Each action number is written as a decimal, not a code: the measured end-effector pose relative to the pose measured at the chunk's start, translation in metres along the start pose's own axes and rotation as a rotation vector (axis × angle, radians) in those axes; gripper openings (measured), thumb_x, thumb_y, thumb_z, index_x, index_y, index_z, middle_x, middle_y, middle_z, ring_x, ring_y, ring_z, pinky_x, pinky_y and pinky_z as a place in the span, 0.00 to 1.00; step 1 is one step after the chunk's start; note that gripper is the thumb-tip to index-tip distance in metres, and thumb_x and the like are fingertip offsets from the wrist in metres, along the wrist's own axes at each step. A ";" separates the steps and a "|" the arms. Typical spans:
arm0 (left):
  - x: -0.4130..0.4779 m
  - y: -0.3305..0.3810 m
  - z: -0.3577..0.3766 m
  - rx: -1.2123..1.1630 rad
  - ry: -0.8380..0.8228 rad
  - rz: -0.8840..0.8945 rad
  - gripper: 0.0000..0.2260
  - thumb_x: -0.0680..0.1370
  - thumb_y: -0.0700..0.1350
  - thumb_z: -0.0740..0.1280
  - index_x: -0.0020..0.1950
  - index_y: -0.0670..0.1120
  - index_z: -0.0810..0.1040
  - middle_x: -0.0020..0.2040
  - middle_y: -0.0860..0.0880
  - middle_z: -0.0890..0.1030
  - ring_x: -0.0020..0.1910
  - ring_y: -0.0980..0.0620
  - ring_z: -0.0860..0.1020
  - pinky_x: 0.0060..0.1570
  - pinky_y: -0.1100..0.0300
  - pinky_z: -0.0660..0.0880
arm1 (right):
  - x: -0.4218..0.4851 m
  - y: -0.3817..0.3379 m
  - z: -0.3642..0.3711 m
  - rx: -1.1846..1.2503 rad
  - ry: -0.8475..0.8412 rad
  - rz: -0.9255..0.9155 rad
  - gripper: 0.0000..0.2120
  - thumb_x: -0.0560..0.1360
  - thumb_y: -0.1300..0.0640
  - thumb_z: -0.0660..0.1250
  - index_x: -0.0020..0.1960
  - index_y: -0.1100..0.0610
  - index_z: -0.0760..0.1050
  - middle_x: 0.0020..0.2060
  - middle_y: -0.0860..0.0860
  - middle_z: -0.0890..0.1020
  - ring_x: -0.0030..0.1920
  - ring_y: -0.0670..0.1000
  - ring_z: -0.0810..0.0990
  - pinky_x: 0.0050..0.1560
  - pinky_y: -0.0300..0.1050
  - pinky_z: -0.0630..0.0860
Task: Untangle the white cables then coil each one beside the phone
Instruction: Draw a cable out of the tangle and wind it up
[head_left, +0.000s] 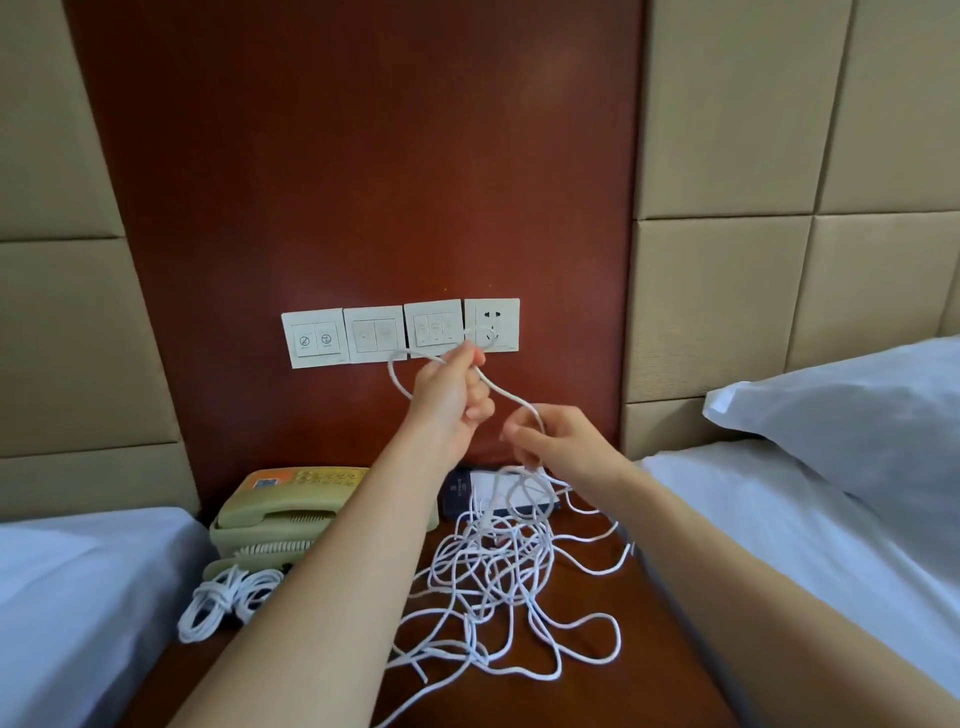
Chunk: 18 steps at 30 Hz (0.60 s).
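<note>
My left fingers are curled tight round a white cable, thumb pressed on top, so the strand is clamped in my fist. A loop of it bulges out at nine o'clock from my knuckles and another small loop rises at one o'clock. My left hand is lifted with the forearm stretched forward and up, in front of the switch plates and the socket on the red-brown wall panel.

From the fist the same cable runs down toward four o'clock to my right fingers. They are blurred; thumb and forefinger seem to close on the strand in a light pinch, the others loosely bent. My right hand sits lower than the left, forearm coming in from five o'clock.

Below it, at six o'clock, the strand drops into the tangle of white cables spread over the nightstand, partly covering a dark booklet. At nine o'clock from the tangle stands the phone, and at its seven o'clock lies a coiled cable, touching the phone's front edge. A pillow lies on the bed at three o'clock.
</note>
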<state>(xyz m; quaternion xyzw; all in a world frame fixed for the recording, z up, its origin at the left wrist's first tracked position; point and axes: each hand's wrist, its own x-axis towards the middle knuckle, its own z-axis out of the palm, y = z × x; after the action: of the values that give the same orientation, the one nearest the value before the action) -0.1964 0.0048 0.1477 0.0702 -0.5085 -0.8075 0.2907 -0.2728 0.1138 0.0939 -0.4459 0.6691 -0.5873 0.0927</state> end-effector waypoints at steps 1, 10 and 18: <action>0.001 0.003 -0.001 -0.030 0.020 0.008 0.14 0.83 0.43 0.56 0.38 0.44 0.68 0.19 0.55 0.57 0.17 0.59 0.55 0.17 0.68 0.54 | -0.002 0.000 -0.003 -0.012 0.008 -0.009 0.10 0.79 0.62 0.62 0.39 0.59 0.76 0.24 0.48 0.73 0.26 0.44 0.70 0.32 0.35 0.69; 0.001 0.016 -0.010 -0.116 0.135 0.052 0.13 0.83 0.44 0.56 0.39 0.43 0.69 0.19 0.55 0.58 0.17 0.59 0.56 0.17 0.67 0.55 | 0.002 0.000 -0.047 -0.598 0.023 0.119 0.15 0.79 0.57 0.61 0.35 0.55 0.74 0.29 0.46 0.76 0.29 0.45 0.71 0.33 0.37 0.68; 0.002 0.016 -0.016 -0.113 0.202 0.070 0.13 0.83 0.43 0.56 0.38 0.43 0.69 0.20 0.54 0.58 0.17 0.59 0.56 0.17 0.67 0.54 | 0.021 0.016 -0.051 -0.739 0.287 0.138 0.18 0.79 0.53 0.61 0.33 0.59 0.76 0.27 0.53 0.72 0.31 0.52 0.70 0.33 0.43 0.66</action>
<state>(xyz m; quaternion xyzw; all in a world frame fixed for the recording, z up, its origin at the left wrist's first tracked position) -0.1850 -0.0138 0.1547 0.1168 -0.4327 -0.8129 0.3719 -0.3260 0.1333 0.1032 -0.3167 0.8697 -0.3559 -0.1291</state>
